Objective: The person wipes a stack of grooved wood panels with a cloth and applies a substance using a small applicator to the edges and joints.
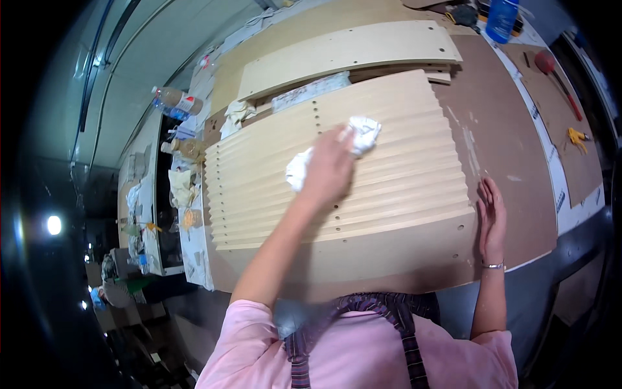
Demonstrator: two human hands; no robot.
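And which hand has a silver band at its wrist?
The right hand, by the ridged board: a silver band rings its wrist. The left hand, on the white cloth, shows none.

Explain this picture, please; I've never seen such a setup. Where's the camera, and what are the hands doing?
There is no machine: these are a person's bare hands. The one picture comes from a wide fisheye camera on that person's head, looking down, so straight edges bend near the rim. The left hand holds a crumpled white cloth against a pale ridged panel. The right hand is open by the panel's right edge. Beyond, flat pale boards lie on the brown table.
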